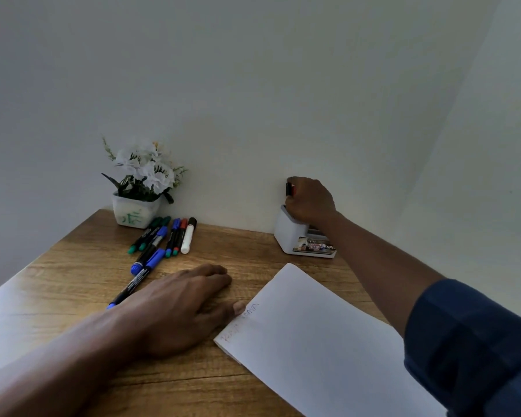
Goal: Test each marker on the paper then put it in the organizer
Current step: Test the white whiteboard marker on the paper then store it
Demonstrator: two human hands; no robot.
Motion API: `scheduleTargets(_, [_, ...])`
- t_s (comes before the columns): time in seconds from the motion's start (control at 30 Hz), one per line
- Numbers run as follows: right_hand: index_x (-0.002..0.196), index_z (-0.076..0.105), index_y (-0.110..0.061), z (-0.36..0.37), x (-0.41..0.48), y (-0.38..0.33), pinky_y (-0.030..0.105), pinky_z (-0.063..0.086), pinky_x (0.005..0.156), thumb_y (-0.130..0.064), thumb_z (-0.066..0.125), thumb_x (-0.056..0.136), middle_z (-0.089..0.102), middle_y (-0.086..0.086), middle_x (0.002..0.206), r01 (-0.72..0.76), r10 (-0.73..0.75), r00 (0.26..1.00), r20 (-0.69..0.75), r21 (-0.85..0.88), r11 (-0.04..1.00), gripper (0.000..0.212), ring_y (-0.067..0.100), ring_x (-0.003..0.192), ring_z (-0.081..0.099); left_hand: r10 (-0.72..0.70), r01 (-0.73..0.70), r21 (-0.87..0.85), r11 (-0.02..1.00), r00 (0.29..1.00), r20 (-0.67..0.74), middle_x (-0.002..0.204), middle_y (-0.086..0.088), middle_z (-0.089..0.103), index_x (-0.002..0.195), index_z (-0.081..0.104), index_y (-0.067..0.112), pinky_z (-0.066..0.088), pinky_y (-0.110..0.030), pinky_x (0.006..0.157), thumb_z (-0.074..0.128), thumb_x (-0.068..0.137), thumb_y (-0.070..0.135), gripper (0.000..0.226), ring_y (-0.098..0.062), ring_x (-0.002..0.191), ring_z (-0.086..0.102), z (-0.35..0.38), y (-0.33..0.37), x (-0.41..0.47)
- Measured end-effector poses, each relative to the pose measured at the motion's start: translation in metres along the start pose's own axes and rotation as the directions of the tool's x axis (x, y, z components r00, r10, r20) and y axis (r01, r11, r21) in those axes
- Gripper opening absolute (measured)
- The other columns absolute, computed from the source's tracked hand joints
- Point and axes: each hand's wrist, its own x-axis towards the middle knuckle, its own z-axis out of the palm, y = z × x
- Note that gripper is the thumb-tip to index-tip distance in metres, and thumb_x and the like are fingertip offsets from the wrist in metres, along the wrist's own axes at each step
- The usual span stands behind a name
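The marker (pixel 289 189) I hold is a dark one with red on it. It stands upright in my right hand (pixel 310 201), fingers curled tight round it, only its top end showing above my fist. My fist sits right over the white organizer (pixel 286 233), which stands at the back of the table (pixel 73 266) against the wall; I cannot tell whether the marker's lower end is already inside.

The paper (pixel 328 341) lies in front of the organizer, turned at an angle, with faint red scribbles (pixel 241 320) along its left edge. My left hand (pixel 175 305) lies flat on the wood with fingers relaxed, gripping nothing, its thumb tip touching that edge. One blue-capped marker (pixel 142 275) lies slantwise with its near end beside my wrist.

Further back, the other markers (pixel 163 239) lie side by side: green, blue, red and a white one with a black cap. Behind them stands a small white pot of white flowers (pixel 136 212). My right forearm is bare below a dark blue sleeve (pixel 469 341).
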Motion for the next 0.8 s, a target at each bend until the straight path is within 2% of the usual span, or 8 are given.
scheduleTargets(0.07, [0.135,0.059,-0.016,-0.003,-0.007,-0.008,0.041,0.053,0.088,-0.018,0.056,0.087,0.069,0.009,0.115,0.089,-0.091,0.99,-0.104,-0.027,0.996,0.049,0.031,0.116,0.06,0.0,0.0,0.008,1.0,1.0,-0.002,0.165,0.023,0.016,0.158,0.023,0.039,0.028,-0.031,0.12,0.024,0.086,0.08,0.082,-0.001,0.148,0.024,0.0,0.0,0.0])
scheduleTargets(0.13, [0.132,0.062,-0.019,0.0,-0.016,-0.022,0.042,0.054,0.086,-0.019,0.057,0.09,0.068,0.005,0.108,0.244,-0.236,0.958,-0.165,0.026,0.97,0.042,0.026,0.11,0.06,-0.005,0.005,0.009,1.0,1.0,0.002,0.166,0.021,0.016,0.158,0.023,0.039,0.028,-0.033,0.12,0.028,0.091,0.076,0.076,-0.003,0.149,0.024,0.0,0.001,0.0])
scheduleTargets(0.2, [0.123,0.067,-0.022,0.005,-0.025,-0.041,0.042,0.054,0.084,-0.018,0.058,0.092,0.064,0.0,0.103,0.408,-0.402,0.912,-0.084,0.089,0.908,0.032,0.018,0.099,0.061,-0.011,0.011,0.01,1.0,1.0,0.017,0.166,0.02,0.015,0.158,0.022,0.039,0.027,-0.034,0.121,0.03,0.093,0.075,0.075,-0.005,0.15,0.022,-0.001,0.001,-0.001])
scheduleTargets(0.3, [0.131,0.063,-0.024,0.02,-0.037,-0.072,0.036,0.052,0.083,-0.016,0.058,0.097,0.059,0.0,0.12,0.576,-0.576,0.804,0.145,0.049,0.816,0.036,0.016,0.099,0.063,-0.007,0.007,0.025,1.0,1.0,0.014,0.166,0.019,0.015,0.158,0.023,0.038,0.026,-0.035,0.12,0.033,0.095,0.073,0.073,-0.007,0.151,0.022,0.0,0.0,0.0])
scheduleTargets(0.4, [0.143,0.051,-0.025,0.045,-0.039,-0.097,0.032,0.047,0.072,-0.013,0.059,0.096,0.052,0.001,0.134,0.666,-0.626,0.733,0.266,-0.09,0.741,0.05,0.024,0.097,0.064,0.005,-0.005,0.027,1.0,1.0,-0.009,0.167,0.018,0.017,0.158,0.025,0.036,0.027,-0.036,0.121,0.033,0.095,0.073,0.074,-0.008,0.15,0.024,0.002,0.0,0.0])
scheduleTargets(0.5, [0.148,0.044,-0.026,0.064,-0.033,-0.112,0.033,0.043,0.064,-0.014,0.058,0.094,0.051,0.004,0.135,0.685,-0.63,0.714,0.304,-0.12,0.719,0.057,0.029,0.091,0.065,0.012,-0.012,0.033,0.999,1.0,-0.02,0.167,0.016,0.017,0.158,0.026,0.034,0.028,-0.036,0.121,0.032,0.096,0.072,0.074,-0.009,0.15,0.024,0.003,-0.001,0.0])
scheduleTargets(0.67, [0.146,0.046,-0.026,0.072,-0.027,-0.121,0.033,0.045,0.072,-0.022,0.057,0.097,0.051,0.004,0.135,0.667,-0.603,0.708,0.368,-0.067,0.742,0.05,0.028,0.099,0.063,0.024,-0.023,0.031,0.999,0.999,-0.028,0.167,0.014,0.019,0.158,0.028,0.031,0.028,-0.035,0.119,0.034,0.097,0.07,0.072,-0.011,0.15,0.026,0.003,-0.001,0.002])
scheduleTargets(0.8, [0.132,0.053,-0.022,0.067,-0.028,-0.116,0.032,0.041,0.063,-0.026,0.057,0.095,0.054,0.005,0.123,0.721,-0.623,0.672,0.401,-0.163,0.673,0.037,0.022,0.083,0.059,0.036,-0.035,0.048,0.998,0.999,-0.031,0.166,0.012,0.021,0.158,0.029,0.03,0.029,-0.037,0.119,0.037,0.098,0.068,0.071,-0.013,0.149,0.027,0.002,0.0,0.001])
